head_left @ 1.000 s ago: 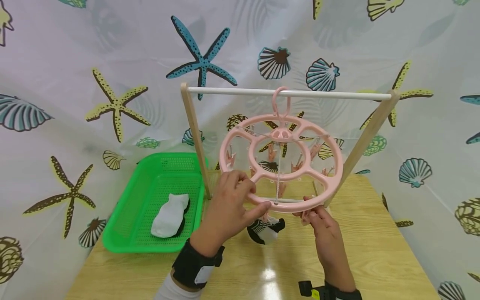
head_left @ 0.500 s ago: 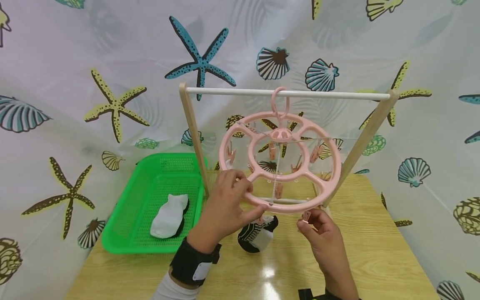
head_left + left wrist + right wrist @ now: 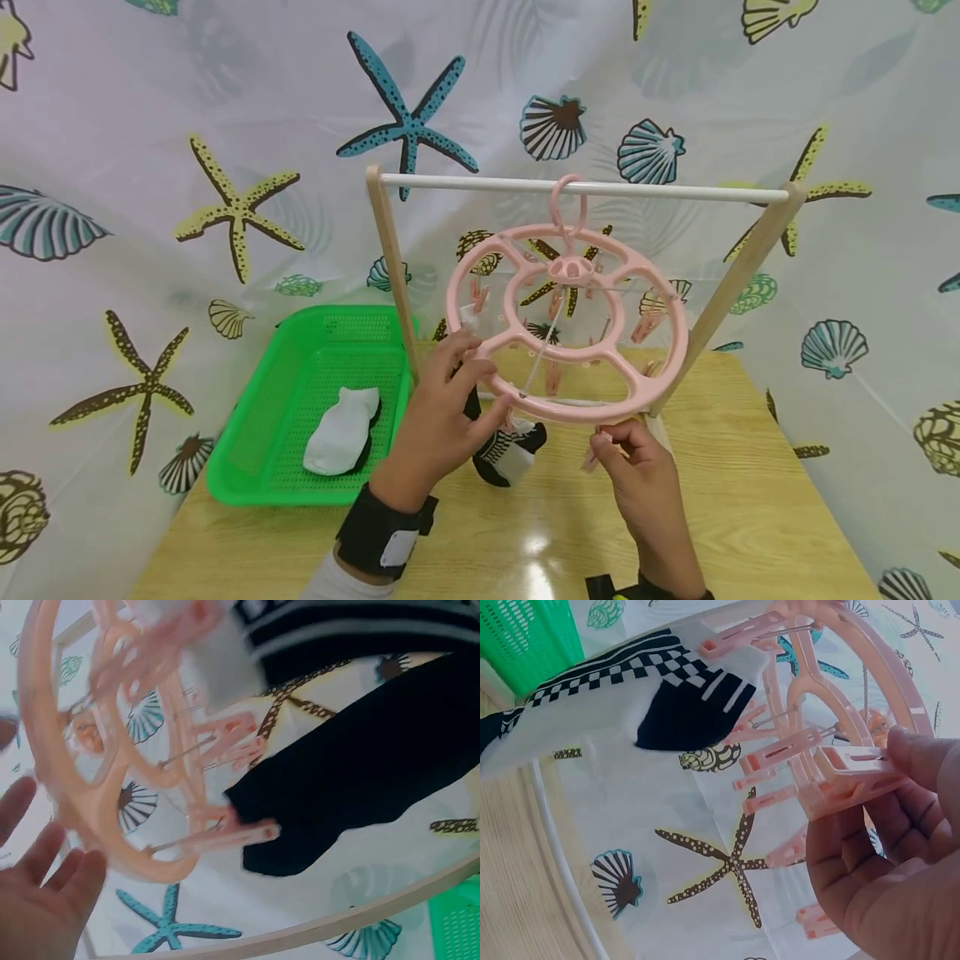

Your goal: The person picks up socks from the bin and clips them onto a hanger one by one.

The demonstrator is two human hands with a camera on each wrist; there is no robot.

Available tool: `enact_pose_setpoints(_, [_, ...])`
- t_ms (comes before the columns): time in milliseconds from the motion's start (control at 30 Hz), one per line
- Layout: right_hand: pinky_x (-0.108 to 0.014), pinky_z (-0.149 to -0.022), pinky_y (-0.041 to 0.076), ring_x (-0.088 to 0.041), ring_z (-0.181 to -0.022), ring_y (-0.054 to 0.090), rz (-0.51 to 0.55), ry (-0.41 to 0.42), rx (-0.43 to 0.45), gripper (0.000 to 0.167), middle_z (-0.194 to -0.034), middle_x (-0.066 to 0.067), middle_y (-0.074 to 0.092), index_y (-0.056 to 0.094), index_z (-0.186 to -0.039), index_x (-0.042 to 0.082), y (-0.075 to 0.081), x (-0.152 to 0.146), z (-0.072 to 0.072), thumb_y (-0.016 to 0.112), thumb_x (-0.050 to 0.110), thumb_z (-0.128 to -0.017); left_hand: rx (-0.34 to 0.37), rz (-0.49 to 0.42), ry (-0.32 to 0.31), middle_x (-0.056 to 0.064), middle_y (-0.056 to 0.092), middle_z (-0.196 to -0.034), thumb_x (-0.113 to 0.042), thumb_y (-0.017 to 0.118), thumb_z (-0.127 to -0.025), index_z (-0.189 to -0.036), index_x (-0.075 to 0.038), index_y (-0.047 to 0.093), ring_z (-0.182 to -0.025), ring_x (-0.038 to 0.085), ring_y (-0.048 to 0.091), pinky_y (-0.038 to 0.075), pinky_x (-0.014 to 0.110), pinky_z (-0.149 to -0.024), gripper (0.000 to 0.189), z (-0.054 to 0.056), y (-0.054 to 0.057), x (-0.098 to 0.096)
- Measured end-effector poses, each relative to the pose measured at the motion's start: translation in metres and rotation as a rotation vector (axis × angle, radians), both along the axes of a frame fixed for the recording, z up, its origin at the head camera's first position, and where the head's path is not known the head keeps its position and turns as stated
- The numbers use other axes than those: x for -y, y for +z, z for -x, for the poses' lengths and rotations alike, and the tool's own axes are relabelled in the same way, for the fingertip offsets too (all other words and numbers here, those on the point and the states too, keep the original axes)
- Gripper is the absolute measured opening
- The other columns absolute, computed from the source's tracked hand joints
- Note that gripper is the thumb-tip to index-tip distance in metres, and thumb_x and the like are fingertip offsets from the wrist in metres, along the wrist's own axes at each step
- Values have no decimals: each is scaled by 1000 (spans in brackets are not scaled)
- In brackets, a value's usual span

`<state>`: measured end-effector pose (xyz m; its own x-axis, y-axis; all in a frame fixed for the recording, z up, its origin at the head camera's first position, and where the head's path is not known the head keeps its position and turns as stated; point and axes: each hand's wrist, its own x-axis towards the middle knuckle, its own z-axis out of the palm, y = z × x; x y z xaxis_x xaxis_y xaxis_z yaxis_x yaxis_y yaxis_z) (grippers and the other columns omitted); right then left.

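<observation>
A pink round clip hanger (image 3: 573, 408) hangs by its hook from a white rod. My left hand (image 3: 442, 417) holds its front left rim, thumb in front and fingers at the ring; the left wrist view is blurred here. My right hand (image 3: 641, 475) pinches a pink clothespin (image 3: 862, 761) below the front right rim; nothing is seen in that clip's mouth. A black-and-white checked sock (image 3: 697, 697) hangs from a clip near my left thumb. Another clip holds a black sock (image 3: 360, 772), mostly hidden behind my left hand in the head view.
At left stands a green basket (image 3: 251, 417) with a white sock with black parts (image 3: 341, 433) inside. The white rod (image 3: 465, 183) spans two wooden posts (image 3: 393, 258) on the wooden table (image 3: 750, 483). A curtain patterned with starfish and shells surrounds it.
The hanger has turned, its front rim sliding left together with my left hand and the checked sock. My right hand has shifted slightly left and keeps a clothespin between thumb and fingers.
</observation>
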<state>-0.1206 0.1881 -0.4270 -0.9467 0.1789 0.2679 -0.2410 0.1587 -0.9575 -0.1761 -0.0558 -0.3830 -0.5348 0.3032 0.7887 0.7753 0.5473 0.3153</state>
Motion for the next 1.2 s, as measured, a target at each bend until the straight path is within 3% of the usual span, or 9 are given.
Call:
enact_pose_setpoints(133, [-26, -70, 51, -22, -84, 62, 17, 35, -4, 4, -99, -11, 62, 63, -91, -5, -1, 2, 0, 62, -3, -95, -34, -157, 23, 20, 52, -125, -9, 71, -87, -97, -1, 65, -118, 36, 50, 50, 46, -86, 14, -5, -16, 3])
enact_pose_setpoints(233, [-26, -71, 51, -24, -85, 62, 25, 62, 1, 5, -100, -9, 62, 62, -92, -6, -3, 3, -1, 63, -2, -95, -13, -186, 84, 20, 55, -118, -7, 70, -86, -91, -3, 65, -110, 36, 53, 51, 46, -78, 7, -6, -32, 10])
enact_pose_setpoints(433, [-25, -69, 51, -20, -77, 65, 17, 75, -11, 5, -96, -8, 62, 62, -92, -5, -4, 4, 0, 63, -2, -95, 99, -13, 271, 20, 57, -119, -12, 78, -83, -93, -6, 69, -106, 39, 55, 54, 46, -71, 14, -7, -59, 41])
enact_pose_setpoints(600, [-24, -67, 50, -18, -78, 63, 34, 65, 6, 5, -91, -11, 61, 63, -90, -2, -4, 5, -1, 63, -3, -95, 283, 162, 380, 24, 55, -121, -16, 77, -85, -100, -2, 71, -115, 45, 50, 54, 50, -75, 21, 0, -64, 75])
enact_pose_setpoints(733, [-24, -69, 51, -18, -81, 63, 66, 63, 30, 5, -93, -12, 61, 63, -90, -4, -5, 5, -1, 64, -2, -94, 426, 266, 424, 29, 52, -125, -18, 73, -89, -107, 2, 69, -119, 48, 47, 52, 53, -76, 27, 16, -64, 104])
enact_pose_setpoints(867, [-24, -69, 50, -17, -82, 63, 21, 44, 23, 7, -90, -10, 63, 62, -92, -7, -5, 3, 0, 64, -1, -95, 566, 321, 441, 33, 50, -123, -20, 66, -94, -112, 6, 65, -116, 52, 46, 50, 55, -77, 32, 43, -69, 133])
enact_pose_setpoints(1067, [-23, -68, 49, -16, -81, 63, 31, 47, -3, 5, -91, -9, 64, 64, -91, -4, -4, 5, 0, 62, -7, -94, 829, 505, 386, 34, 56, -111, -22, 63, -93, -121, 15, 57, -103, 51, 53, 48, 55, -80, 47, 75, -86, 171])
enact_pose_setpoints(1200, [-24, -67, 50, -17, -77, 63, 85, 70, 7, 3, -89, -7, 63, 63, -91, -7, -4, 9, -1, 62, -7, -94, 1017, 541, 370, 39, 54, -121, -26, 63, -92, -132, 21, 43, -110, 52, 54, 48, 55, -88, 65, 89, -96, 186])
